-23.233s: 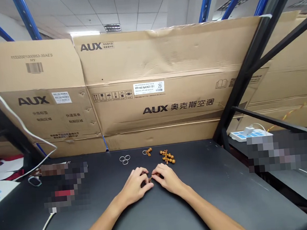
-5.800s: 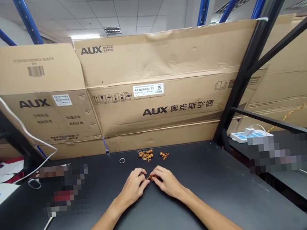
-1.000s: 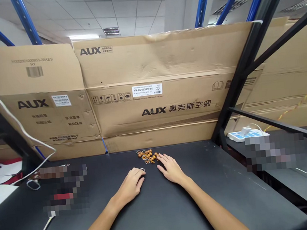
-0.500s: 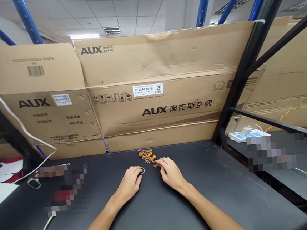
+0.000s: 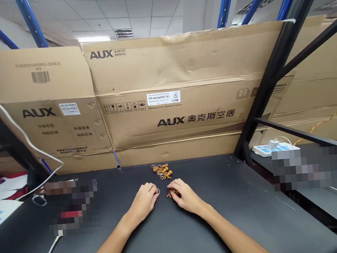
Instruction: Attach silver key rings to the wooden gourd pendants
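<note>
My left hand (image 5: 145, 199) rests low over the dark table (image 5: 154, 238), its fingers closed on a small metal ring (image 5: 158, 191) that shows at the fingertips. Opposite it, my right hand (image 5: 184, 194) has its fingers curled round a brown beaded piece (image 5: 169, 193), which partly shows below the fingers. Beyond both hands lies a small pile of brown beaded trinkets with metal rings (image 5: 162, 170). A narrow gap separates the two hands.
Large cardboard panels (image 5: 166, 71) stand along the table's back edge. A white cable (image 5: 34, 148) and a blurred item lie at the left. Past the black frame (image 5: 267, 80) at the right, a power strip (image 5: 266, 150) sits on another table.
My right hand has drawn back from the pile, bringing the brown beaded piece nearer to me. My left hand has hardly moved.
</note>
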A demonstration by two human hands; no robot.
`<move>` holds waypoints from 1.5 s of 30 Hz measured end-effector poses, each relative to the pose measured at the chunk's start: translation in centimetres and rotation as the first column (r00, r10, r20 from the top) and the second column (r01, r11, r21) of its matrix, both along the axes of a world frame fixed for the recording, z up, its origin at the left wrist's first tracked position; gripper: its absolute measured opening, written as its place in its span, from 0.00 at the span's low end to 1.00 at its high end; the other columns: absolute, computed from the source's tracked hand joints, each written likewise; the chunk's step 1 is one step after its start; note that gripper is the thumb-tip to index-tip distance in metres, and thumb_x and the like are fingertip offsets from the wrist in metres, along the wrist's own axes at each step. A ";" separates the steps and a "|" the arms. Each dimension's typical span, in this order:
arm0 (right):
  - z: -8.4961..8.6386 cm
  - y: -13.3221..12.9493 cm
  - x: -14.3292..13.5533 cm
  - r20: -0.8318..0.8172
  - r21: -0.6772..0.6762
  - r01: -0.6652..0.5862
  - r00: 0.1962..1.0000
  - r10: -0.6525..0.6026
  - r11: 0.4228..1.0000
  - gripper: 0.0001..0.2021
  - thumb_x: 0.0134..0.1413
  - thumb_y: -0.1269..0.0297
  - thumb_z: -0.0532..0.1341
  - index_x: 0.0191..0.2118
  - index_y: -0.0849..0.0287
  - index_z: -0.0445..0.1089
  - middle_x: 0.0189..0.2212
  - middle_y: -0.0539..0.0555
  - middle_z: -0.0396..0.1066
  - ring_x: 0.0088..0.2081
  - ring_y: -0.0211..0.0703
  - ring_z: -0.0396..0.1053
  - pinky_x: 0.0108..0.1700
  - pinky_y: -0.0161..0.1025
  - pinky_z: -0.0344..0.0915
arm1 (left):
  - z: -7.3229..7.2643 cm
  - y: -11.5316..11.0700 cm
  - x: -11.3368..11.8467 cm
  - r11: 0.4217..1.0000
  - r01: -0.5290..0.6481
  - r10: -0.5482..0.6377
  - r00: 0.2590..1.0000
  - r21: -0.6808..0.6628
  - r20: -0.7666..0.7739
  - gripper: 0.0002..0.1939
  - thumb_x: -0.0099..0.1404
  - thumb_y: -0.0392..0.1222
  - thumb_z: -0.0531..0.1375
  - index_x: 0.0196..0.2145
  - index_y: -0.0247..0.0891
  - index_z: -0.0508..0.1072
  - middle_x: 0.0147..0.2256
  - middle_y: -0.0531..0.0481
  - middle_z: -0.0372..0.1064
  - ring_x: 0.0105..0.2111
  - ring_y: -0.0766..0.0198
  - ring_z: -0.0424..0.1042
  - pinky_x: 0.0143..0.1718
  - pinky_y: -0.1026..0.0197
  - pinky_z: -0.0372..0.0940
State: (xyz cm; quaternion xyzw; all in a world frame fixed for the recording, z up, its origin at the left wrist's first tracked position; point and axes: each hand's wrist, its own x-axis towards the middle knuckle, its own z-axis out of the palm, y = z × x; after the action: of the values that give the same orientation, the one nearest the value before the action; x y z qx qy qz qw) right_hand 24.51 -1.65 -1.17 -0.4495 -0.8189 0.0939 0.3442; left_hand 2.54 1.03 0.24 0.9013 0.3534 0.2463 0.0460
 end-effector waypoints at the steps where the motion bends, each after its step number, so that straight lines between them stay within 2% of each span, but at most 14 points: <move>1: 0.1 -0.1 -0.1 0.002 0.002 0.000 1.000 0.000 1.000 0.14 0.56 0.75 0.53 0.46 0.57 0.68 0.40 0.55 0.70 0.43 0.44 0.65 0.46 0.41 0.65 | 0.0 0.0 0.0 1.000 0.008 -0.008 1.000 0.015 -0.012 0.08 0.70 0.38 0.51 0.35 0.39 0.69 0.36 0.48 0.69 0.36 0.58 0.67 0.39 0.56 0.61; 7: 0.5 -0.3 0.1 0.089 -0.019 0.048 0.995 -0.046 0.999 0.12 0.52 0.75 0.56 0.41 0.57 0.70 0.38 0.55 0.69 0.40 0.45 0.64 0.44 0.41 0.65 | -0.2 0.1 0.2 0.999 0.001 0.003 0.997 0.046 -0.078 0.12 0.71 0.36 0.47 0.35 0.38 0.68 0.37 0.45 0.68 0.36 0.57 0.66 0.38 0.54 0.61; 14: 0.3 -0.3 0.0 0.057 -0.045 0.016 0.998 -0.014 0.999 0.07 0.58 0.72 0.54 0.36 0.56 0.68 0.35 0.53 0.67 0.39 0.43 0.65 0.42 0.39 0.64 | -0.6 0.2 0.3 0.992 0.009 0.010 0.989 -0.128 0.147 0.11 0.71 0.39 0.47 0.35 0.39 0.67 0.39 0.46 0.69 0.39 0.59 0.67 0.44 0.54 0.63; 19: 0.2 -0.3 -0.6 -0.066 -0.062 -0.024 0.998 0.020 0.998 0.06 0.60 0.70 0.53 0.36 0.57 0.67 0.33 0.52 0.69 0.36 0.42 0.66 0.40 0.38 0.65 | -0.5 -0.2 0.7 0.962 0.044 0.032 0.962 -0.269 0.273 0.10 0.71 0.41 0.48 0.37 0.39 0.68 0.41 0.46 0.70 0.42 0.59 0.69 0.46 0.55 0.63; 23: 0.3 -0.5 -0.9 -0.208 -0.128 -0.080 0.977 0.052 0.989 0.06 0.62 0.67 0.53 0.39 0.57 0.68 0.33 0.52 0.70 0.32 0.38 0.69 0.36 0.34 0.67 | -0.1 -0.8 1.1 0.943 0.051 0.045 0.960 -0.329 0.277 0.12 0.71 0.43 0.48 0.38 0.40 0.69 0.39 0.47 0.72 0.39 0.60 0.71 0.45 0.56 0.64; 27: 0.8 -0.8 -1.1 -0.269 -0.110 -0.107 0.960 0.074 0.988 0.06 0.62 0.64 0.54 0.38 0.56 0.68 0.33 0.51 0.71 0.32 0.37 0.71 0.36 0.33 0.67 | 0.2 -1.0 1.3 0.939 0.051 0.047 0.960 -0.339 0.276 0.13 0.70 0.44 0.48 0.36 0.39 0.70 0.35 0.48 0.72 0.36 0.60 0.71 0.42 0.58 0.64; 33: 1.0 -0.9 -1.2 -0.276 -0.076 -0.115 0.957 0.090 0.990 0.07 0.63 0.63 0.54 0.37 0.56 0.68 0.33 0.51 0.71 0.33 0.37 0.70 0.38 0.34 0.67 | 0.5 -1.0 1.3 0.924 0.052 0.064 0.956 -0.378 0.288 0.14 0.70 0.45 0.49 0.35 0.39 0.71 0.34 0.50 0.73 0.35 0.62 0.71 0.39 0.62 0.64; 40: 0.5 -0.8 -1.3 -0.237 -0.055 -0.087 0.969 0.072 0.995 0.07 0.62 0.64 0.54 0.37 0.56 0.68 0.33 0.52 0.70 0.33 0.39 0.69 0.38 0.35 0.67 | 1.1 -1.2 1.4 0.898 0.063 0.081 0.950 -0.436 0.303 0.14 0.69 0.46 0.50 0.32 0.38 0.72 0.31 0.51 0.73 0.31 0.63 0.70 0.36 0.63 0.63; 45: 0.0 -0.6 -1.2 -0.193 -0.062 -0.063 0.980 0.050 0.996 0.06 0.61 0.65 0.54 0.36 0.57 0.68 0.33 0.52 0.68 0.32 0.38 0.67 0.36 0.35 0.65 | 1.3 -1.2 1.1 0.878 0.094 0.065 0.948 -0.469 0.311 0.14 0.69 0.47 0.50 0.32 0.38 0.71 0.32 0.51 0.73 0.33 0.63 0.70 0.37 0.64 0.63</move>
State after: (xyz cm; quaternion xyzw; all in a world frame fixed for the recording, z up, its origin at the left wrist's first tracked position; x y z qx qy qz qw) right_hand 23.28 -2.21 -1.19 -0.4262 -0.7909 0.1740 0.4032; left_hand 3.67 -0.12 1.58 0.8130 0.3841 0.2929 0.3251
